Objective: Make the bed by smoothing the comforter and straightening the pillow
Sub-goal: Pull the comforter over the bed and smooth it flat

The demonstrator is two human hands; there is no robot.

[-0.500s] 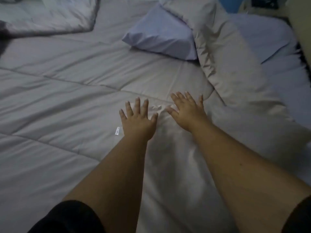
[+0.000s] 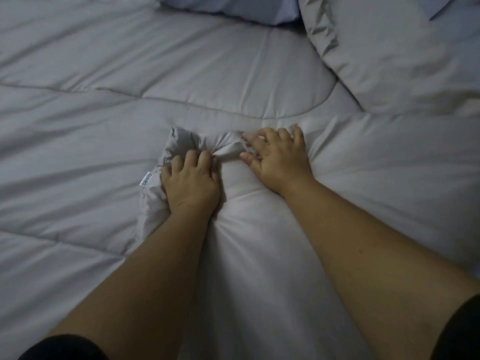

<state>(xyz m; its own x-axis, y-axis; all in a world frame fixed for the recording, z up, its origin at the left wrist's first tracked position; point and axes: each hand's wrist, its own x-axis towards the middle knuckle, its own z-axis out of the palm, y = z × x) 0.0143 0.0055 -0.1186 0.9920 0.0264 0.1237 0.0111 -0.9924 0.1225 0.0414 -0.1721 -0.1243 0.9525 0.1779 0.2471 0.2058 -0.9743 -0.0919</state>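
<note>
Left hand (image 2: 191, 184) and right hand (image 2: 279, 158) bunch the grey comforter (image 2: 98, 131) covering the bed.
Flat and spread half a second ago, both now clutch gathered fabric side by side; the pillow (image 2: 233, 7) lies beyond, at top.

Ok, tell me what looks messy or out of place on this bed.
The comforter is bunched into a wad at the middle, where the left hand grips it, with a small tag sticking out beside that hand. The right hand pinches a crease next to it. Wrinkles fan out from both.
</note>
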